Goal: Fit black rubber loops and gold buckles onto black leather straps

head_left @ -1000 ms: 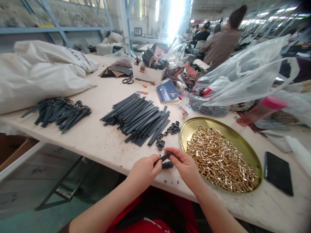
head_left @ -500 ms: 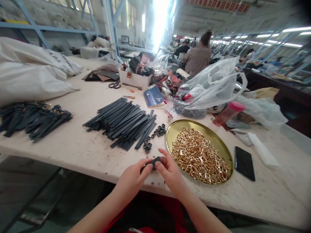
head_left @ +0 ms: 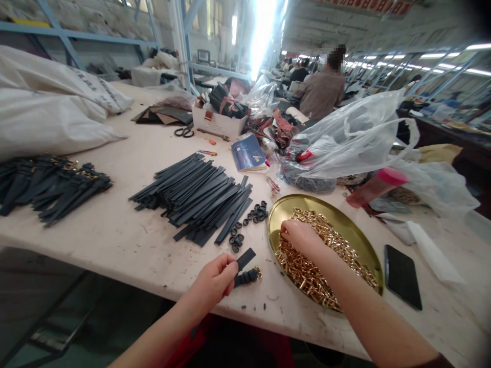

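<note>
My left hand [head_left: 215,280] pinches a short black strap [head_left: 245,268] near the table's front edge; the strap is folded and carries a gold buckle at its end. My right hand [head_left: 301,236] reaches into the round gold tray [head_left: 368,244], its fingers curled down among the gold buckles [head_left: 330,240]; what they hold is hidden. A stack of long black straps [head_left: 199,197] lies to the left of the tray, with several small black loops [head_left: 249,222] beside it.
A heap of finished black straps [head_left: 53,186] lies at the far left, white sacks [head_left: 49,112] behind it. A black phone [head_left: 402,276], a pink bottle [head_left: 376,186], a clear plastic bag [head_left: 353,138], a blue booklet [head_left: 247,152] and scissors [head_left: 184,132] lie about. A person [head_left: 322,92] works beyond.
My right hand has let go of the strap and moved right into the gold tray. The left hand keeps the strap, which now hangs folded with a buckle showing.
</note>
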`<state>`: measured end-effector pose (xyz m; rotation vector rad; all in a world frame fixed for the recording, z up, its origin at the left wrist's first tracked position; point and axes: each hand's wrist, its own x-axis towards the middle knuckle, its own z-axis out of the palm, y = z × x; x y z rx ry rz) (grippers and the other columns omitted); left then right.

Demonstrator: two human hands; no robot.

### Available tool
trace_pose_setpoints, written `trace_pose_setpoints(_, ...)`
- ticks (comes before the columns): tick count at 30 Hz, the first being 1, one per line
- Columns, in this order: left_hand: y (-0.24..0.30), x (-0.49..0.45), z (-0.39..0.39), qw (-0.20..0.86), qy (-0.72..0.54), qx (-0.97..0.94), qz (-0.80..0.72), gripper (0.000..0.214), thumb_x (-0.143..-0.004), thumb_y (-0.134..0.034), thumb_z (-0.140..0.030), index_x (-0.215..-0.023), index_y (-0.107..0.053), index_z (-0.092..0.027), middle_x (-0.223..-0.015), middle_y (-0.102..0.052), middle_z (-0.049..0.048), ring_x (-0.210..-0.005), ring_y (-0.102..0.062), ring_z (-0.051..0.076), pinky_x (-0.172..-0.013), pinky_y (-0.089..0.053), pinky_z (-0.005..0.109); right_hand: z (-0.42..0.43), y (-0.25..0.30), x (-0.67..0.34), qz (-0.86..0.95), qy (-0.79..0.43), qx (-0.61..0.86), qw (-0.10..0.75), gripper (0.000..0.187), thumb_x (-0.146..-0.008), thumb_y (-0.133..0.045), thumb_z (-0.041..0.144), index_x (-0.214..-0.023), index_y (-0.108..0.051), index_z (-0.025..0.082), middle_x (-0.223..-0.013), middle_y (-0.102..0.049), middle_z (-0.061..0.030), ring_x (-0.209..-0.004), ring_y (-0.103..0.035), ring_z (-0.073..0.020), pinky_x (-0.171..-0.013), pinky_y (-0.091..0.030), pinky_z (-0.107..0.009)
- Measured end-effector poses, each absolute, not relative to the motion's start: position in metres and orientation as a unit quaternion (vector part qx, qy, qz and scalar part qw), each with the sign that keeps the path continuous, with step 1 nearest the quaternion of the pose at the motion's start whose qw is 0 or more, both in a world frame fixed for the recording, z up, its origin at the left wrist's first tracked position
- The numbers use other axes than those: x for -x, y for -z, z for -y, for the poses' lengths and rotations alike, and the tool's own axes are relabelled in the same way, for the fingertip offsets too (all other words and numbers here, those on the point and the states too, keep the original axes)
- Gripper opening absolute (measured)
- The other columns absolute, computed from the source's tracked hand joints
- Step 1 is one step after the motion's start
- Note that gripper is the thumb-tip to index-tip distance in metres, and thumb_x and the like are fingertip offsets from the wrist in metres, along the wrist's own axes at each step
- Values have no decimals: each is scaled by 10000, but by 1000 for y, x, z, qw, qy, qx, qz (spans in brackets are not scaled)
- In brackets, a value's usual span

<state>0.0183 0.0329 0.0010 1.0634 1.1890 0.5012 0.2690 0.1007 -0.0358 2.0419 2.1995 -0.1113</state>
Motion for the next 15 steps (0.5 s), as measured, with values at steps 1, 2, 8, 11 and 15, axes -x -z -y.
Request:
trace_pose_setpoints(1, 0, -18, -34, 670, -219, -476, -526, 242, -734, -423, -416, -646, -406, -191, -405, -357, -84, -376, -255, 61, -398, -193, 173, -102, 36, -270, -733, 43, -676, 70, 114, -761, -537, 193, -767, -649, 173, -813, -657, -91, -760, -614, -211, -635, -383, -277)
trace_pose_setpoints(2, 1, -19, -35, 669, -215, -481, -525, 240, -738, -419, -414, -650, -404, -191, -409, -361, -85, -375, -260, 61, -396, -197, 175, -104, 36, -270, -734, 50, -673, 69, 122, -756, -530, 182, -728, -648, 169, -795, -656, -93, -745, -613, -211, -630, -381, -278)
trace_pose_setpoints(8, -1, -22, -35, 659, -237, -495, -514, 207, -758, -414, -382, -684, -388, -190, -487, -465, -64, -380, -322, 60, -406, -255, 184, -107, 25, -270, -732, 79, -677, -3, 100, -709, -533, 150, -640, -606, 155, -736, -636, -79, -714, -580, -189, -631, -373, -272)
trace_pose_setpoints(11, -3, -26, -35, 643, -257, -503, -517, 209, -739, -469, -382, -712, -422, -181, -521, -482, -60, -387, -335, 56, -401, -266, 184, -92, 12, -252, -722, 131, -675, -85, 161, -783, -465, 246, -686, -569, 171, -682, -606, -26, -642, -542, -147, -571, -375, -244)
trace_pose_setpoints(15, -4, -36, -34, 630, -294, -502, -515, 233, -729, -514, -384, -816, -498, -168, -525, -465, -71, -379, -315, 51, -390, -255, 183, -52, 0, -204, -559, 443, -590, -379, 209, -778, -487, 361, -674, -522, 184, -586, -520, 38, -525, -449, -101, -521, -362, -225)
